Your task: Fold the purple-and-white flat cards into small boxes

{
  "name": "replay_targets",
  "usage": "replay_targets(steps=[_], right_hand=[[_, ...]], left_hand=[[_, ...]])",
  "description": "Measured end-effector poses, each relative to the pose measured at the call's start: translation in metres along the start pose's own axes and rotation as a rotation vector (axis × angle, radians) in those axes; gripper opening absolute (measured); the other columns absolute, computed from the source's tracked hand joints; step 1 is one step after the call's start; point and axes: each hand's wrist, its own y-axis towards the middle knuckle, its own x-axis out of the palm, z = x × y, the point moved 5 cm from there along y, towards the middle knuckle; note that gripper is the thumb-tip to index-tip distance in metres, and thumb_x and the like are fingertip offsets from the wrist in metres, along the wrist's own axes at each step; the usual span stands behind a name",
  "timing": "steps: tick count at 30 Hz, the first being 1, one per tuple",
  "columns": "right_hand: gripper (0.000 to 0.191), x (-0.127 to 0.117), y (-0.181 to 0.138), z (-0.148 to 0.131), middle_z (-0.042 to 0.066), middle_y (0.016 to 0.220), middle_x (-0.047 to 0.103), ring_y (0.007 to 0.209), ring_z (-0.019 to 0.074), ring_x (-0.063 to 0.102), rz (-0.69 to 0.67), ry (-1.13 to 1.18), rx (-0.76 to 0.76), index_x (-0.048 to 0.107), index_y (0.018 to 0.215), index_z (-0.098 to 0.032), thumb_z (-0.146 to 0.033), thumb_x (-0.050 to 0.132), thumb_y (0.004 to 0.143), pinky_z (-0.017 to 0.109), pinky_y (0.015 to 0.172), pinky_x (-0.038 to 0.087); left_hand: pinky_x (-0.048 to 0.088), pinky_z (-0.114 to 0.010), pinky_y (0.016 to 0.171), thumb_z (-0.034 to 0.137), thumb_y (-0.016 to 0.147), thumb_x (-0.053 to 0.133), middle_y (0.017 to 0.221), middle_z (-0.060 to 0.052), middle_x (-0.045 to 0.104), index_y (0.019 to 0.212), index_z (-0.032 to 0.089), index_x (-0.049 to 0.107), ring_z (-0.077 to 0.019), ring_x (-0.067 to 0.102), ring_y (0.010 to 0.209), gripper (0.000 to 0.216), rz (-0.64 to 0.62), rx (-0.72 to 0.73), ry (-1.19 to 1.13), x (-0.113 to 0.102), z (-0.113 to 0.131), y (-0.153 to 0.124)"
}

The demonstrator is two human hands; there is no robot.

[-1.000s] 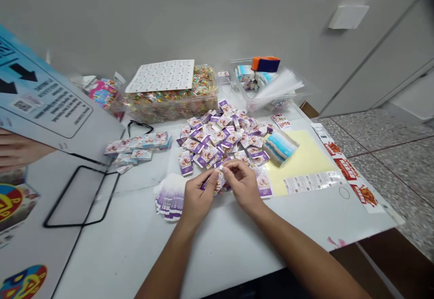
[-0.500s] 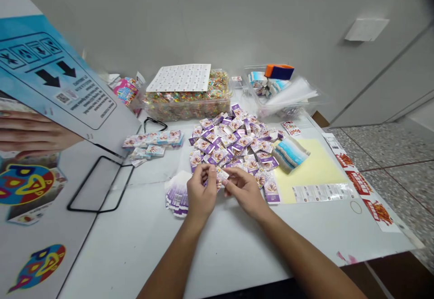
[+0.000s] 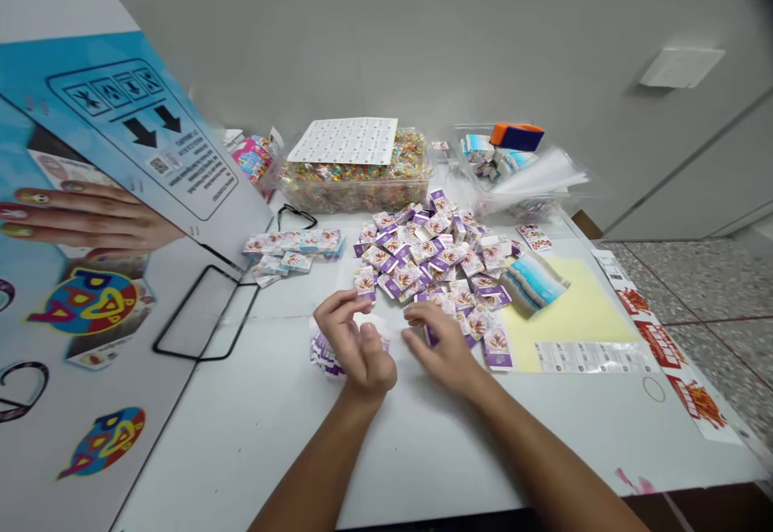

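Observation:
My left hand [image 3: 357, 344] hovers with its fingers curled and apart, holding nothing, just above a fanned stack of flat purple-and-white cards [image 3: 322, 352]. My right hand [image 3: 439, 344] lies low on the white table [image 3: 423, 443], fingers stretched toward the left. Its fingertips rest at the near edge of a big heap of small purple packets [image 3: 423, 262]. One purple packet peeks out under those fingers. A small white piece lies between the two hands.
A row of bluish packets [image 3: 295, 244] lies left of the heap. Behind stand a clear tub of colourful bits [image 3: 356, 182] and a second tub [image 3: 525, 170] with an orange-blue block [image 3: 516, 136]. A yellow sheet [image 3: 580, 315] and a printed board [image 3: 90, 274] flank the area.
Both hands held a purple packet between them before. Now they have parted and dropped toward the table, the left over the card stack, and the packet is no longer in their grip.

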Motion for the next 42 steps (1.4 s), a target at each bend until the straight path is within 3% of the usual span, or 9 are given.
replay_targets(steps=[4,7,18,22,25,27,30,32,42], right_hand=[[0.061,0.045,-0.014,-0.009,0.017,0.146,0.050,0.136,0.0335,0.042,-0.306,-0.311,-0.173,0.049,0.138,-0.019,-0.025,0.072,0.082,0.055,0.111,0.040],[0.053,0.056,-0.015,-0.005,0.018,0.141,0.054,0.128,0.0328,0.048,-0.394,-0.397,-0.154,0.053,0.132,-0.016,-0.025,0.071,0.084,0.052,0.106,0.044],[0.061,0.060,-0.020,-0.005,0.012,0.123,0.057,0.112,0.0309,0.052,-0.368,-0.316,-0.099,0.054,0.125,-0.020,-0.025,0.081,0.071,0.046,0.096,0.048],[0.067,0.041,-0.014,-0.002,0.012,0.126,0.052,0.117,0.0302,0.050,-0.173,-0.221,-0.103,0.046,0.131,-0.023,-0.024,0.079,0.073,0.046,0.100,0.047],[0.069,0.015,-0.008,-0.004,0.012,0.131,0.049,0.124,0.0320,0.048,0.059,-0.246,-0.151,0.040,0.137,-0.026,-0.029,0.077,0.078,0.052,0.106,0.042],[0.072,0.001,-0.006,-0.007,0.013,0.133,0.048,0.126,0.0333,0.047,0.166,-0.270,-0.196,0.038,0.139,-0.027,-0.030,0.077,0.078,0.054,0.108,0.040],[0.074,-0.007,-0.007,-0.012,0.013,0.133,0.048,0.127,0.0345,0.047,0.189,-0.281,-0.253,0.037,0.140,-0.029,-0.028,0.076,0.077,0.056,0.107,0.041],[0.077,-0.007,-0.009,-0.014,0.013,0.132,0.049,0.126,0.0352,0.049,0.154,-0.278,-0.283,0.036,0.142,-0.030,-0.029,0.077,0.076,0.057,0.105,0.043],[0.071,-0.017,-0.010,-0.007,0.011,0.133,0.048,0.125,0.0325,0.051,0.033,-0.054,-0.077,0.043,0.138,-0.029,-0.039,0.078,0.078,0.049,0.104,0.047]], left_hand=[[0.049,-0.043,0.080,0.039,0.095,0.039,0.107,-0.010,0.051,0.097,0.019,0.058,-0.0232,0.055,0.090,0.027,0.124,0.027,-0.060,-0.008,0.001,0.002],[0.049,-0.044,0.080,0.038,0.095,0.038,0.104,-0.010,0.052,0.094,0.019,0.058,-0.0234,0.054,0.089,0.028,0.175,0.028,-0.080,-0.011,0.000,0.005],[0.049,-0.042,0.081,0.037,0.097,0.036,0.100,-0.009,0.054,0.091,0.020,0.058,-0.0233,0.056,0.090,0.029,0.113,0.008,0.002,-0.014,0.002,0.007],[0.048,-0.041,0.085,0.037,0.097,0.039,0.093,-0.008,0.055,0.086,0.019,0.058,-0.0238,0.057,0.093,0.028,0.113,-0.033,0.028,-0.017,-0.002,0.017],[0.047,-0.034,0.083,0.041,0.097,0.048,0.086,-0.004,0.056,0.085,0.020,0.056,-0.0196,0.058,0.085,0.026,-0.056,-0.274,0.000,-0.010,-0.017,0.025],[0.048,-0.030,0.079,0.048,0.094,0.055,0.085,-0.003,0.060,0.088,0.019,0.058,-0.0172,0.060,0.080,0.030,-0.334,-0.587,-0.142,0.006,-0.031,0.020],[0.050,-0.029,0.073,0.061,0.086,0.061,0.089,-0.006,0.067,0.097,0.017,0.064,-0.0176,0.064,0.076,0.045,-0.764,-1.076,-0.554,0.031,-0.032,-0.005],[0.051,-0.029,0.069,0.061,0.083,0.067,0.089,-0.007,0.069,0.100,0.016,0.066,-0.0180,0.065,0.074,0.049,-0.879,-1.253,-0.756,0.037,-0.026,-0.018],[0.049,-0.024,0.058,0.050,0.079,0.076,0.072,-0.005,0.065,0.078,0.012,0.070,-0.0140,0.062,0.061,0.039,-0.927,-1.266,-0.845,0.042,-0.034,-0.033]])
